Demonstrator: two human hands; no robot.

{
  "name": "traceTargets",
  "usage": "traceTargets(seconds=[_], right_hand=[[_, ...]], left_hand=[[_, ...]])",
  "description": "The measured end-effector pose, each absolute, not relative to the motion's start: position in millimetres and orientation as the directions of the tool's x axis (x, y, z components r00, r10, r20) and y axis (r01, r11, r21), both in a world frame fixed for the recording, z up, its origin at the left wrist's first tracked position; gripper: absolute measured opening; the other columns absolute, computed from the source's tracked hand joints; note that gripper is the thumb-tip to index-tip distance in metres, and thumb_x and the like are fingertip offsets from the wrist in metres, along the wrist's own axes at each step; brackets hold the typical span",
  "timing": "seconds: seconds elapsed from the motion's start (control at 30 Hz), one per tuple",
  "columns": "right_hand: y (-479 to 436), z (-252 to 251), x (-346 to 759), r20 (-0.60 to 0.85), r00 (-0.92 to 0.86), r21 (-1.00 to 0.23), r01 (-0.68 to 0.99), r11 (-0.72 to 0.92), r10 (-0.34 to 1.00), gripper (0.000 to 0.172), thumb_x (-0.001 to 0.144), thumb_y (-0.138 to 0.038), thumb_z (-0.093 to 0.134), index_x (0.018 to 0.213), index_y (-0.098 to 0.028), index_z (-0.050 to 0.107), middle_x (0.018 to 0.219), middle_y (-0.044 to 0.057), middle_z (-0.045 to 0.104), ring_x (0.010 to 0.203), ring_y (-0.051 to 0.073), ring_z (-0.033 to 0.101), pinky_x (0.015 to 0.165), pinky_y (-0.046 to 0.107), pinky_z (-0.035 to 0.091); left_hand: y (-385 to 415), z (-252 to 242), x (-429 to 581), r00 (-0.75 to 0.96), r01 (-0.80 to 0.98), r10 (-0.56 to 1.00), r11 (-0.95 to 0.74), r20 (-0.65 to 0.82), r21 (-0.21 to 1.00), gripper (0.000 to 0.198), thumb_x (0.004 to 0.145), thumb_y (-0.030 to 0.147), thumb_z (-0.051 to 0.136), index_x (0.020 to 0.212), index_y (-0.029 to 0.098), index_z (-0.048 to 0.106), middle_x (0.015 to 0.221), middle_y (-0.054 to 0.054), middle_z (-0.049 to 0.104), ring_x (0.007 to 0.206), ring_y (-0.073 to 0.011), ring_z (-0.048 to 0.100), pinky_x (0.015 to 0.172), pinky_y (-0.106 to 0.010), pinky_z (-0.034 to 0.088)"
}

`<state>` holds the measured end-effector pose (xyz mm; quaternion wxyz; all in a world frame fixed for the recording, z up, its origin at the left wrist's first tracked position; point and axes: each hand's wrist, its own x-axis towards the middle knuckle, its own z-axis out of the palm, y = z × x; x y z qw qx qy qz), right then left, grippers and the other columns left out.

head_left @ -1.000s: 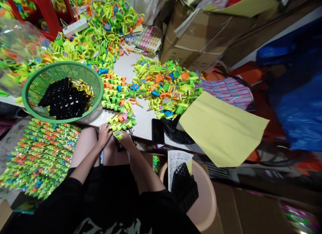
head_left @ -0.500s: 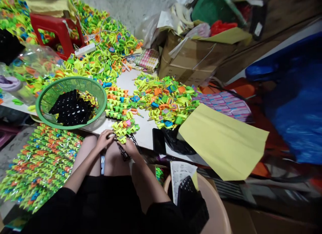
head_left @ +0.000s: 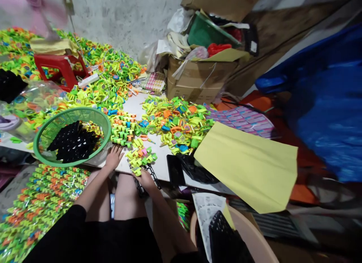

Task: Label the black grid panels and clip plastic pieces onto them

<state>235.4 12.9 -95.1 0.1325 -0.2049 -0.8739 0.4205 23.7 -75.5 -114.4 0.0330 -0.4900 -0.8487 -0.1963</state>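
My left hand (head_left: 113, 156) reaches forward onto the white table (head_left: 158, 165), fingers stretched toward a stack of green, orange and blue plastic toy pieces (head_left: 123, 129), beside the green basket (head_left: 45, 131). My right hand (head_left: 146, 177) is closed on a black plastic rack (head_left: 154, 175) at the table's near edge. Small yellow-green toy pieces (head_left: 140, 156) sit on the rack. My bare knees are under the table edge.
The green basket holds black racks (head_left: 72, 141). Heaps of coloured toy pieces (head_left: 177, 120) cover the table and the floor at left (head_left: 36, 202). A yellow paper sheet (head_left: 246, 165), a black phone (head_left: 174, 169), cardboard boxes (head_left: 195, 80), a red stool (head_left: 60, 67) and a beige tub (head_left: 251, 244) surround me.
My left hand has left the rack and reached forward onto the table toward the stacked pieces. The right hand has kept hold of the rack. The camera has tilted upward.
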Motion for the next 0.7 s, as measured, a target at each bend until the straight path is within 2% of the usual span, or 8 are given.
traceTargets(seconds=[0.13,0.37,0.57,0.7], right_hand=[[14.7,-95.2,234.5,0.080,-0.884,-0.809,0.212,0.548,0.461,0.020,0.083,-0.019,0.063,0.101,-0.019,0.071,0.101,0.011,0.072,0.096,0.025,0.068,0.088,0.035,0.052],[14.8,-103.2,235.3,0.112,-0.881,-0.820,0.180,0.544,0.460,0.028,0.080,-0.014,0.060,0.104,-0.023,0.069,0.104,0.008,0.071,0.097,0.025,0.068,0.084,0.034,0.054],[12.9,-112.7,234.4,0.123,-0.867,-0.867,0.143,0.477,0.482,0.041,0.076,-0.006,0.055,0.109,-0.029,0.067,0.112,0.005,0.068,0.101,0.023,0.066,0.085,0.033,0.054],[11.9,-113.1,229.4,0.069,-0.873,-0.865,0.188,0.465,0.482,0.038,0.076,-0.006,0.054,0.105,-0.027,0.067,0.108,0.005,0.068,0.101,0.023,0.066,0.086,0.032,0.053]], left_hand=[[-56.6,-112.4,9.6,-0.550,0.821,0.807,0.474,0.215,0.318,0.043,0.093,0.035,0.045,0.133,0.021,0.052,0.139,-0.015,0.049,0.136,-0.0318,0.037,0.110,-0.053,0.027],[-11.4,-107.9,-24.0,-0.491,0.855,0.847,0.424,0.204,0.299,0.045,0.093,0.036,0.041,0.132,0.014,0.052,0.137,-0.018,0.051,0.135,-0.0289,0.037,0.112,-0.050,0.027],[36.4,-102.4,-50.0,-0.575,0.815,0.800,0.540,0.170,0.210,0.047,0.093,0.038,0.039,0.135,0.020,0.050,0.141,-0.016,0.049,0.134,-0.0343,0.037,0.106,-0.056,0.030],[70.9,-102.2,-68.4,-0.586,0.807,0.796,0.558,0.151,0.192,0.047,0.094,0.037,0.037,0.138,0.022,0.048,0.146,-0.014,0.044,0.135,-0.0346,0.034,0.104,-0.056,0.031]])
